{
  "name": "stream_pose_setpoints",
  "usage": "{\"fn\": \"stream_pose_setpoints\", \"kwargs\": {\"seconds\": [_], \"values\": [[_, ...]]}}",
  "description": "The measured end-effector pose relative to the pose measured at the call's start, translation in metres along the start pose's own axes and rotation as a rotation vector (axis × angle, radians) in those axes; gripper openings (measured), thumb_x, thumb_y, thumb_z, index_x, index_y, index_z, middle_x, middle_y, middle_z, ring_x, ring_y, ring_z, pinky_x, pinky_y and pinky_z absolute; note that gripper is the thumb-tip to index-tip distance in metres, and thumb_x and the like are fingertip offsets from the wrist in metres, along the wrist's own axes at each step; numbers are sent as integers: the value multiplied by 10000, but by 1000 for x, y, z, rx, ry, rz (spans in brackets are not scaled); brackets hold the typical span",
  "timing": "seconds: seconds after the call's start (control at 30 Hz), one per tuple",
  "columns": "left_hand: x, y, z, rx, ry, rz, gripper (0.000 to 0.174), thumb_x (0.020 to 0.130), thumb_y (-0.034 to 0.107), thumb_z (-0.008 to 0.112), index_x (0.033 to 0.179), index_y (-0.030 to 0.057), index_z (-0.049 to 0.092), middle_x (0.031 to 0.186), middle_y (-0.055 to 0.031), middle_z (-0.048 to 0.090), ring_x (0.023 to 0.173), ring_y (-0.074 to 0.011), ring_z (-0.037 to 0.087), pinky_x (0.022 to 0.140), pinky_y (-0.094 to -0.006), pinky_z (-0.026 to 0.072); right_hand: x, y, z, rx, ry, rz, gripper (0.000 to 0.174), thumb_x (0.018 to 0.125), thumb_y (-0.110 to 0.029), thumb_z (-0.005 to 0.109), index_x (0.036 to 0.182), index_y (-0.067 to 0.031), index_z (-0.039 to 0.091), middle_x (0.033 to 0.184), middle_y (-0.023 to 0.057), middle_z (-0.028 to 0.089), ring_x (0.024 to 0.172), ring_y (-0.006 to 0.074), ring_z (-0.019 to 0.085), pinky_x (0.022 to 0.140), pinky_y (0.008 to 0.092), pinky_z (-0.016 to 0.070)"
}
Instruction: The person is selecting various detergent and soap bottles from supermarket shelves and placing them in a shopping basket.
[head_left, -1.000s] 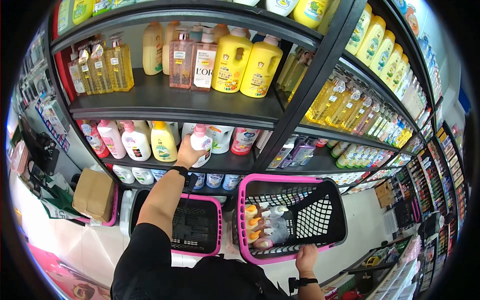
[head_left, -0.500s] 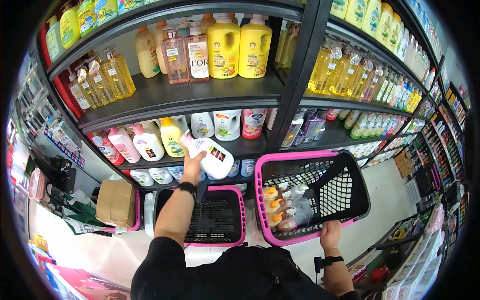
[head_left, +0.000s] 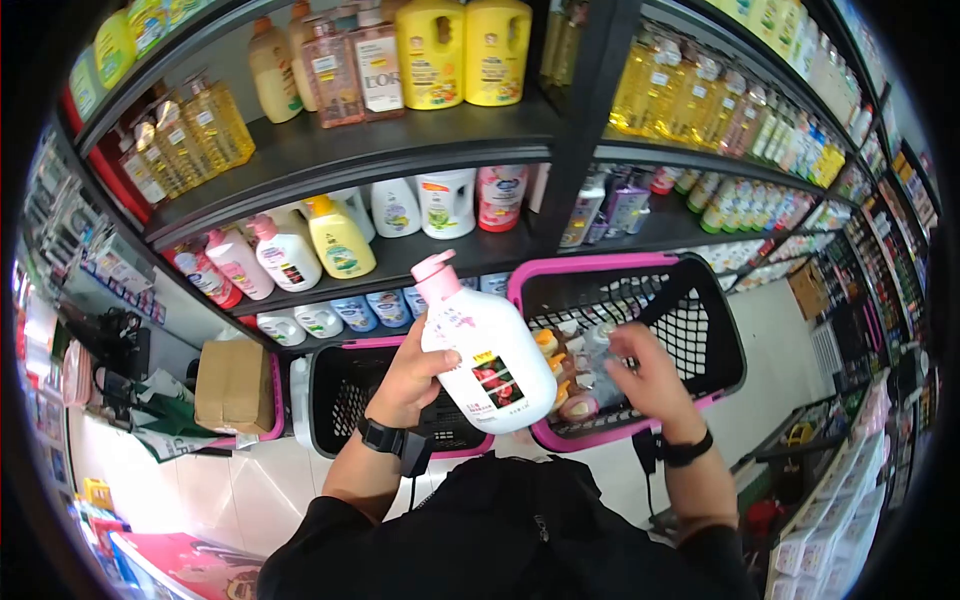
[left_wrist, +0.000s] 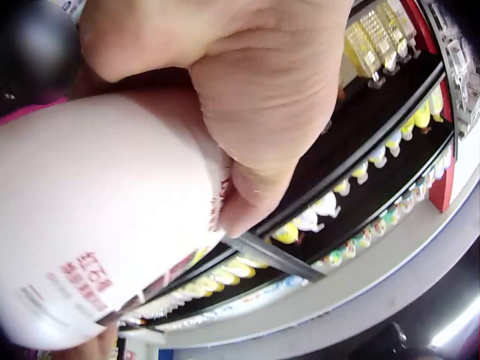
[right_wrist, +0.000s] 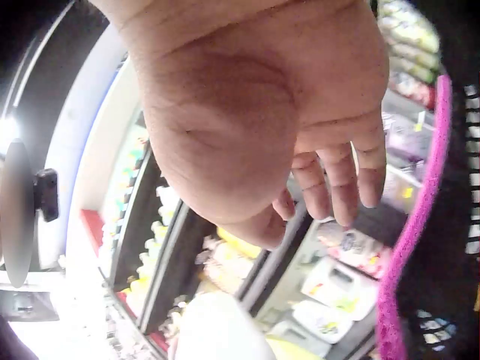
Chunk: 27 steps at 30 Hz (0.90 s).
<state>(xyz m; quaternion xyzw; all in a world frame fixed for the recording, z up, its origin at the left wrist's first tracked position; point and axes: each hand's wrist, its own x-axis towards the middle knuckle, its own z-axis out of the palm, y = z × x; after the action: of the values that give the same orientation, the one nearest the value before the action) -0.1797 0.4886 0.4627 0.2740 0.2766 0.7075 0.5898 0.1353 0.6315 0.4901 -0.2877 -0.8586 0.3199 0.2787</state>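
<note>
- Across the background, tall black shelving (head_left: 400,135) carries rows of coloured toiletry bottles.
- Below it, right of centre, sits a black plastic lattice basket with a pink rim (head_left: 600,263).
- Front and centre, a white plastic bottle with a pink cap (head_left: 490,360) tilts leftward, overlapping the basket.
- Left hand (head_left: 410,380) grips its side, thumb across the front.
- Right hand (head_left: 650,375) hangs over the basket, fingers loosely extended, slightly parted.
- Inside the basket: small orange-topped bottles (head_left: 546,340).
</note>
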Motion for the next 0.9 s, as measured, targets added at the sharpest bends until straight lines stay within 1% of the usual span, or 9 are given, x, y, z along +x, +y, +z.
{"fn": "stream_pose_setpoints", "kwargs": {"seconds": [0.1, 0.17, 0.2, 0.27, 0.33, 0.57, 0.7, 0.83, 0.9], "values": [[2, 6, 42, 136, -65, -125, 841, 698, 59, 819, 1433, -15, 417, 1280, -130, 626, 1190, -262, 622, 1056, -424, 470, 52, -85, -34, -137, -87, -251, 487, 809, -25, 729, 1263, -21, 551, 1176, 131, 560, 984, 250, 573, 875, 337, 493], [8, -4, 54, 204, -119, -214, 831, 695, 16, 803, 1429, -28, 415, 1269, -138, 627, 1187, -253, 616, 1049, -417, 465, 74, -128, -47, -284, -6, -434, 514, 788, -66, 759, 1262, -17, 566, 1236, 174, 568, 1122, 346, 580, 941, 398, 493], [11, -10, 61, 215, -140, -230, 829, 695, 6, 800, 1428, -29, 415, 1267, -139, 627, 1187, -250, 614, 1050, -415, 462, 83, -144, -49, -287, 31, -509, 467, 801, -140, 760, 1219, -18, 591, 1167, 183, 595, 1079, 389, 598, 921, 446, 495], [15, -19, 75, 245, -186, -273, 824, 696, -13, 796, 1427, -32, 415, 1265, -139, 627, 1188, -244, 610, 1052, -411, 457, 89, -151, -52, -401, -124, -460, 432, 860, -248, 721, 1203, -18, 592, 1180, 184, 625, 1076, 381, 612, 902, 434, 506], [19, -26, 85, 308, -258, -248, 797, 693, -20, 806, 1401, -17, 439, 1242, -116, 630, 1169, -233, 612, 1040, -397, 457, 95, -155, -55, -574, -433, -191, 418, 881, -355, 689, 1109, -11, 616, 1046, 189, 677, 962, 398, 646, 808, 456, 520], [22, -38, 91, 611, -347, -293, 819, 662, 52, 845, 1380, -2, 455, 1223, -105, 626, 1164, -225, 605, 1006, -381, 471, 99, -124, -52, -549, -756, 140, 508, 798, -494, 688, 949, -9, 686, 911, 206, 702, 866, 403, 680, 737, 456, 526], [22, -39, 110, 695, -328, -331, 852, 666, 80, 864, 1401, -4, 441, 1249, -113, 608, 1187, -224, 587, 1026, -380, 459, 78, -108, -63, -496, -573, 51, 481, 787, -497, 696, 931, -37, 693, 878, 180, 705, 847, 390, 683, 739, 454, 530], [42, -60, 104, 761, -395, -103, 809, 733, 97, 863, 1414, 16, 433, 1323, -136, 566, 1234, -208, 547, 1064, -372, 430, 61, -95, -87, -584, -475, 2, 422, 775, -443, 734, 910, -48, 669, 835, 174, 693, 821, 397, 676, 726, 460, 529], [50, -74, 89, 709, -278, -31, 706, 813, 106, 822, 1400, 13, 440, 1294, -139, 593, 1222, -216, 560, 1065, -369, 429, 57, -79, -103, -611, -389, -4, 398, 769, -410, 754, 898, -48, 647, 819, 174, 685, 803, 398, 672, 713, 465, 527]]}}
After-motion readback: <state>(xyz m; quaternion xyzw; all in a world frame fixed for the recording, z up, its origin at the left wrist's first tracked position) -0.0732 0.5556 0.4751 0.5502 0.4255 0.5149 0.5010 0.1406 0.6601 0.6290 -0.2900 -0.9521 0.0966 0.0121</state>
